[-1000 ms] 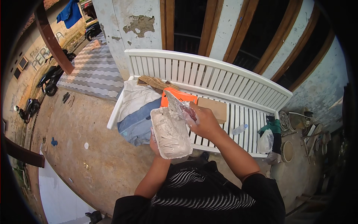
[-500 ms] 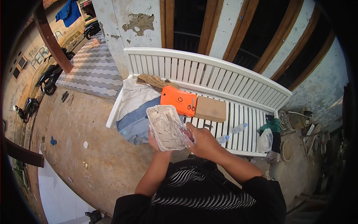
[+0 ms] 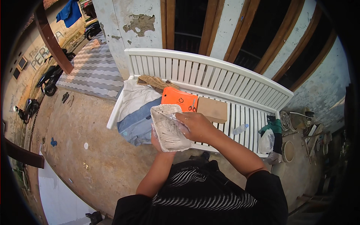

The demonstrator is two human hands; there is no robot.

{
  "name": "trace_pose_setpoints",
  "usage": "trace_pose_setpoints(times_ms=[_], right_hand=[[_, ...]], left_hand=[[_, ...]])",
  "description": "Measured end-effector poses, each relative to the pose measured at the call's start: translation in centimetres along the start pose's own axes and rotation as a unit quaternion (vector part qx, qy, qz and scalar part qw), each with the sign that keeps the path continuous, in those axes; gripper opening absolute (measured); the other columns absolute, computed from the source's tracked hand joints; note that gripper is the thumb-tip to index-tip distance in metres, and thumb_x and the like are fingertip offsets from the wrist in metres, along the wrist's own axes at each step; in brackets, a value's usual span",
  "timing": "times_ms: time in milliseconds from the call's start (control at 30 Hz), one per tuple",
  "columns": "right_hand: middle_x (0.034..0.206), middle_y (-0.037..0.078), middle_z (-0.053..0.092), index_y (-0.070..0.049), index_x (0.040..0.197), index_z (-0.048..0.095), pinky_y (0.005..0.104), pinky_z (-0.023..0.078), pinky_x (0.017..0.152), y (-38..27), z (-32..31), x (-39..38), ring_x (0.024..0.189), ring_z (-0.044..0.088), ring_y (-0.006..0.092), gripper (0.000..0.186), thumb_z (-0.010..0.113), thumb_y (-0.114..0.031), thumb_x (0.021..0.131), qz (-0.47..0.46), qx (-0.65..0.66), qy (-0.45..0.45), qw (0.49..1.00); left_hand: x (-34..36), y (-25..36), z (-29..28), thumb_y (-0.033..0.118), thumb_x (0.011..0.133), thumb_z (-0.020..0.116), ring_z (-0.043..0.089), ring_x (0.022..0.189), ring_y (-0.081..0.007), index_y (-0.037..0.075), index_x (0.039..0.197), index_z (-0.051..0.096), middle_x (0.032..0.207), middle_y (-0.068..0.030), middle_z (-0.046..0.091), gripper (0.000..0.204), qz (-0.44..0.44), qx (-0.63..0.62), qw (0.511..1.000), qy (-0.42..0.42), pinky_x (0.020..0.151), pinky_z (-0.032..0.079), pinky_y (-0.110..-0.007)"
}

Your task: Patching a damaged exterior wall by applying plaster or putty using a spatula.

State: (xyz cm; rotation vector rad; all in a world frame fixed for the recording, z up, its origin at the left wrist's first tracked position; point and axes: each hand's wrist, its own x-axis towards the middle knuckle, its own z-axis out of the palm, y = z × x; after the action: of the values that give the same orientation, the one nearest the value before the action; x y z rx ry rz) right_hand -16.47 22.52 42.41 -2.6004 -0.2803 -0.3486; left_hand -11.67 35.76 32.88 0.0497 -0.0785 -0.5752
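Observation:
Below the chest-high middle of the view, my left hand [image 3: 155, 140] is wrapped round the side and underside of a rectangular tray [image 3: 169, 135] smeared with pale grey, paste-like plaster. Most of its fingers are hidden beneath the tray. My right hand [image 3: 198, 128] is closed over the tray's right side, gripping a thin flat scraper [image 3: 167, 115] whose edge reaches across the inside toward the far left corner. The hand covers the scraper's handle. Pale smears show on the right fingers.
Ahead stands a white slatted bench [image 3: 210, 63] bearing an orange case [image 3: 174, 98], a cardboard box [image 3: 212, 109], a plastic bottle [image 3: 241, 129], blue-grey cloth [image 3: 137, 125] and a white plastic bag [image 3: 266, 141]. Buckets [image 3: 288, 150] and clutter stand at right; motorbikes [image 3: 48, 80] at far left.
My right hand has moved left and a little away from me, carrying the scraper from the tray's right edge over its inside. The tray has shifted slightly right, still in my left hand.

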Motion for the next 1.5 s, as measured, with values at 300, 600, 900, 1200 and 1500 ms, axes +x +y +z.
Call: trace_pose_setpoints(times_ms=[300, 600, 900, 1200, 1500], right_hand=[[0.095, 0.020, 0.064, 0.001, 0.117, 0.053, 0.0454, 0.050, 0.077, -2.0, -1.8, -2.0, 0.089, 0.062, 0.0390, 0.038, 0.062, -0.010, 0.081, 0.078, 0.093, -0.114, 0.986], [0.102, 0.019, 0.062, -0.002, 0.116, 0.055, 0.0453, 0.048, 0.082, 0.2, 0.5, 0.9, 0.099, 0.059, 0.0366, 0.036, 0.060, -0.007, 0.081, 0.009, 0.008, 0.063, 0.998], [0.092, 0.022, 0.062, 0.000, 0.118, 0.054, 0.0467, 0.047, 0.079, -1.3, 0.7, -0.3, 0.090, 0.060, 0.0389, 0.041, 0.061, -0.005, 0.078, -0.013, 0.105, -0.005, 0.994], [0.090, 0.022, 0.064, 0.003, 0.115, 0.054, 0.0462, 0.048, 0.075, 0.7, 0.2, 1.7, 0.085, 0.062, 0.0406, 0.036, 0.060, -0.005, 0.081, 0.069, 0.040, 0.093, 0.992], [0.095, 0.022, 0.061, 0.002, 0.116, 0.056, 0.0468, 0.047, 0.081, -1.8, 2.2, -0.3, 0.091, 0.059, 0.0398, 0.037, 0.061, -0.003, 0.079, 0.013, 0.121, -0.011, 0.992]], left_hand=[[0.1, 1.6, -2.1, 0.049, 0.093, 0.036, 0.046, 0.127, -0.0351, 0.009, 0.140, 0.042, 0.141, -0.0152, 0.046, 0.062, 0.035, 0.014, 0.999, -0.019, 0.104, 0.038, -0.052], [-0.4, 0.5, -0.6, 0.049, 0.095, 0.035, 0.044, 0.129, -0.0346, 0.007, 0.142, 0.039, 0.142, -0.0159, 0.043, 0.063, -0.021, -0.008, 0.998, -0.053, 0.109, 0.033, -0.050], [-0.1, 1.1, -1.9, 0.046, 0.097, 0.034, 0.045, 0.127, -0.0355, 0.009, 0.143, 0.037, 0.142, -0.0160, 0.043, 0.059, -0.032, -0.028, 0.998, -0.040, 0.107, 0.035, -0.052], [0.0, 0.9, -1.2, 0.050, 0.096, 0.037, 0.040, 0.131, -0.0358, 0.009, 0.146, 0.031, 0.146, -0.0157, 0.037, 0.065, -0.049, -0.065, 0.991, -0.103, 0.107, 0.033, -0.055], [0.4, 2.1, -2.6, 0.047, 0.097, 0.034, 0.048, 0.125, -0.0348, 0.007, 0.141, 0.039, 0.140, -0.0161, 0.046, 0.059, -0.006, 0.038, 0.999, -0.036, 0.104, 0.040, -0.051]])
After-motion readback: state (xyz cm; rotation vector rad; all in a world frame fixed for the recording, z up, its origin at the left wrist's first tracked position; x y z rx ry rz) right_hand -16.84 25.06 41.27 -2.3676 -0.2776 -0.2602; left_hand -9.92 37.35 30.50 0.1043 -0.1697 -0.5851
